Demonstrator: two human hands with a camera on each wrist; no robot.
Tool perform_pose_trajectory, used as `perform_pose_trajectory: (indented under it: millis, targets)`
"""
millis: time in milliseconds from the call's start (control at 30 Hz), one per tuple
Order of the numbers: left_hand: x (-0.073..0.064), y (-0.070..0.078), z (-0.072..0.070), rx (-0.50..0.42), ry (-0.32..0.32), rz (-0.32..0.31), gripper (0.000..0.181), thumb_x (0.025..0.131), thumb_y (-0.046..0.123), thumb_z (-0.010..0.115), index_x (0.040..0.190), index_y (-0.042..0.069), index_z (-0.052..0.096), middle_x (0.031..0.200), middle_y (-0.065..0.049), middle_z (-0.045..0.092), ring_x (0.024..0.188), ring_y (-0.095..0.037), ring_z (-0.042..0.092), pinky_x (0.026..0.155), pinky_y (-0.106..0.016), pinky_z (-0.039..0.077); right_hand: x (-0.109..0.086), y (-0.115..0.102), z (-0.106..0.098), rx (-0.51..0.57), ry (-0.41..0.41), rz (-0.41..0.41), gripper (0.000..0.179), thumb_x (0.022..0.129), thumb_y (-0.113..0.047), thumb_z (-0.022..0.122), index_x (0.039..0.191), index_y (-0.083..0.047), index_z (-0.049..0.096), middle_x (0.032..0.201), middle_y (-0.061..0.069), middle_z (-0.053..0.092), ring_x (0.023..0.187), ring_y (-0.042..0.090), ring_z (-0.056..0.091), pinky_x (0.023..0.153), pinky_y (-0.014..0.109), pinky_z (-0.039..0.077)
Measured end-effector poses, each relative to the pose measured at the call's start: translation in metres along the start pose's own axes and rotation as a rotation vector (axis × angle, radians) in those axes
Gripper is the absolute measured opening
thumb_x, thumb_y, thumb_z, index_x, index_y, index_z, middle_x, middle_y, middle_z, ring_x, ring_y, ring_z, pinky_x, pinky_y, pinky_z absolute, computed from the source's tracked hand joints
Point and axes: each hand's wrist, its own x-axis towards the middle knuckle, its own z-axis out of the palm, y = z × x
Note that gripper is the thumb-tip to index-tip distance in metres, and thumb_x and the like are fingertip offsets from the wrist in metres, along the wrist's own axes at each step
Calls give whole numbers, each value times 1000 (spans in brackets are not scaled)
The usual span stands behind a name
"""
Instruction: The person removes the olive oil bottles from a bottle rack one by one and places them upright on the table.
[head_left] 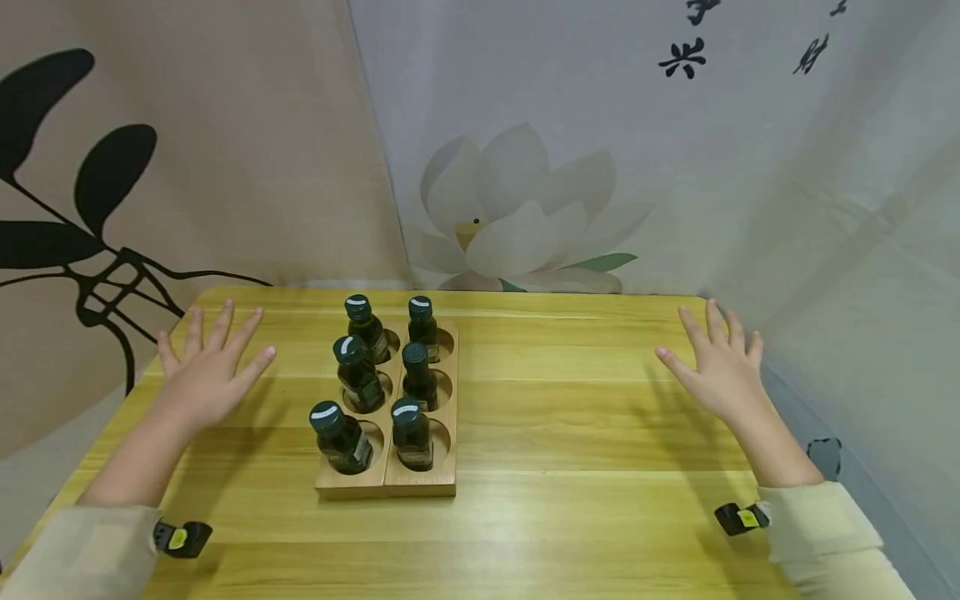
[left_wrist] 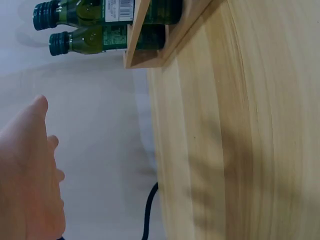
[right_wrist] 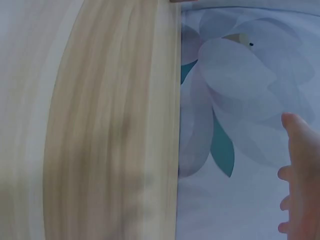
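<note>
Several dark green glass bottles (head_left: 361,383) with dark caps stand in round holes of two wooden racks (head_left: 352,492) set side by side, left of the table's middle. Some bottles lean a little. My left hand (head_left: 206,375) is spread above the left side of the table, apart from the racks and holding nothing. In the left wrist view, the green bottles (left_wrist: 90,40) and part of a rack (left_wrist: 150,60) show beyond the hand (left_wrist: 30,175). My right hand (head_left: 723,375) hovers with fingers spread over the right side, also holding nothing; the right wrist view shows its edge (right_wrist: 305,180).
The wooden table (head_left: 570,417) has its far edge against a hanging cloth (head_left: 525,83) printed with a lotus and dark leaves. A black cable (left_wrist: 149,210) hangs past the table edge in the left wrist view. Black wrist straps (head_left: 183,539) sit at both cuffs.
</note>
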Motion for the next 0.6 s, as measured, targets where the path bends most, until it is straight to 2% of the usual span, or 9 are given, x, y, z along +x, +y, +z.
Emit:
perform_pose_trajectory:
  millis: [367, 600]
  targets:
    - [-10, 7, -1, -70, 81, 20, 64, 102, 49, 27, 156, 20, 6, 157, -18, -9, 136, -38, -27, 92, -60, -31, -5, -26, -4, 35, 96, -47, 79, 95, -59, 44, 154, -14, 19, 158, 19, -1, 140, 47, -4, 100, 71, -8]
    - [-21, 15, 0, -160, 168, 57, 58, 104, 41, 29, 156, 19, 11, 157, -21, 2, 139, -43, -16, 96, -63, -26, -8, -44, -4, 78, 151, -90, 77, 94, -57, 48, 154, -15, 22, 158, 19, 5, 140, 45, 2, 101, 71, -3]
